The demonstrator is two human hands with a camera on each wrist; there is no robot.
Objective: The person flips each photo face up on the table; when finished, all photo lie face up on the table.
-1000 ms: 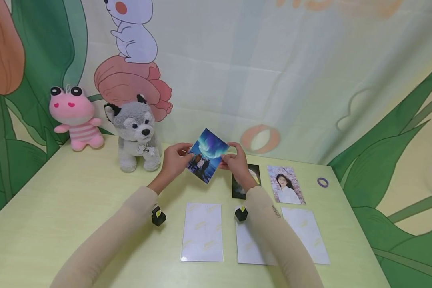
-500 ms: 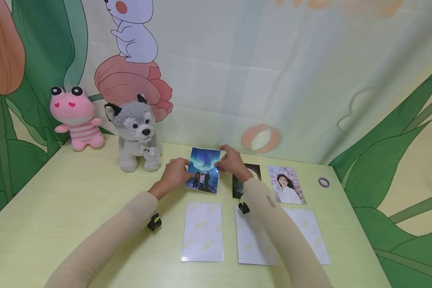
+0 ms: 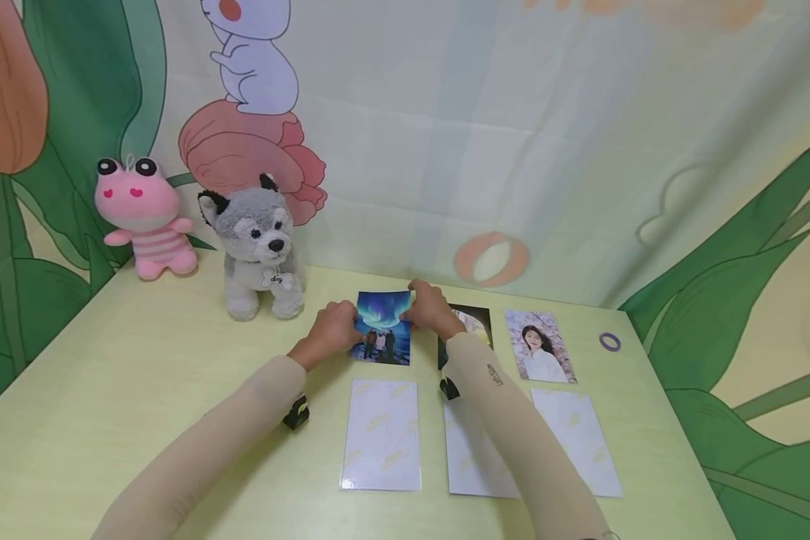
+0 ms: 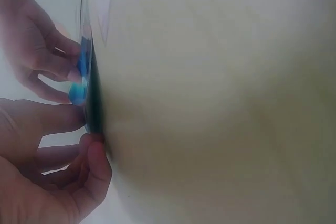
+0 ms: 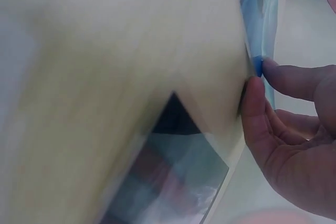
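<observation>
Low over the table, an aurora photo (image 3: 382, 328) with several small figures on it lies between the two hands, almost flat. The left hand (image 3: 332, 330) holds its left edge; in the left wrist view the fingers (image 4: 97, 166) meet at that edge. From the other side, the right hand (image 3: 432, 309) pinches the right edge, thumb and finger (image 5: 255, 95) close together. Beneath the right forearm a dark photo (image 3: 475, 322) is partly hidden. To its right lies a portrait photo (image 3: 541, 346) with pink blossoms.
White rectangular sheets line the front: a left one (image 3: 381, 435), a middle one (image 3: 471, 457) partly under the right sleeve, and a right one (image 3: 577, 442). A purple ring (image 3: 610, 342) lies at the right. A husky plush (image 3: 259, 255) and a pink frog plush (image 3: 145, 217) stand back left.
The aurora photo has turned from a tilted diamond to nearly straight. Both hands have brought it down and toward the person, to the table. The other photos and sheets have stayed put.
</observation>
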